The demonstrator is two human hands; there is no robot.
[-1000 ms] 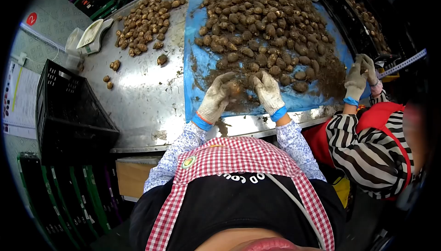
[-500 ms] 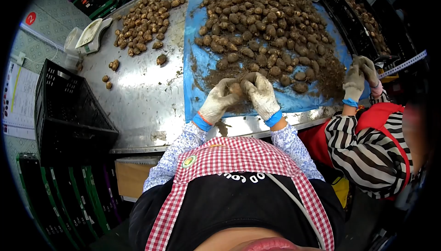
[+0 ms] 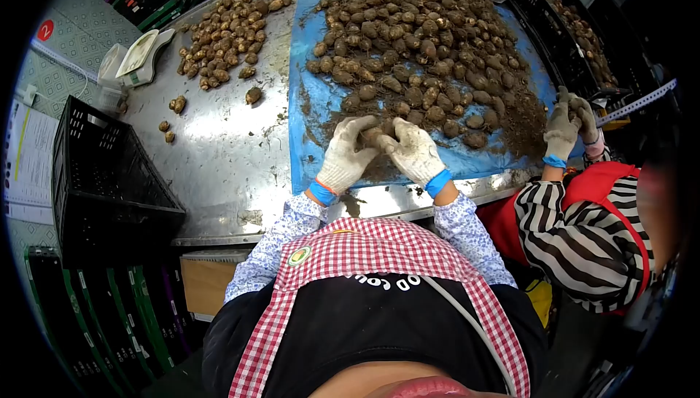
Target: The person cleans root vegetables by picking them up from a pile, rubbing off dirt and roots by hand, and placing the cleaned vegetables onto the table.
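Observation:
Both my hands wear pale, soiled knit gloves with blue bands at the wrists. Between them is a small brown taro (image 3: pixel 372 136), partly hidden by the fingers. My left hand (image 3: pixel 348 153) is closed around its left side. My right hand (image 3: pixel 414 153) pinches the taro from the right with thumb and fingers. Just beyond the hands, a large heap of soil-covered, rooty taros (image 3: pixel 408 41) lies on a blue plastic sheet (image 3: pixel 310 151). To the left, a pile of cleaner taros (image 3: pixel 230 37) rests on the bare metal table (image 3: pixel 226 165).
An open black crate (image 3: pixel 109 172) tilts at the table's left edge, near a white scale (image 3: pixel 144 57). A single taro (image 3: pixel 253 95) lies between pile and sheet. A black crate with taros (image 3: pixel 583 33) stands at right. A co-worker's gloved hands (image 3: pixel 565 125) are on the right.
My right hand has turned and its fingers have opened somewhat along the taro, leaving more of it showing. My left hand stays nearly in place, its fingers slightly raised.

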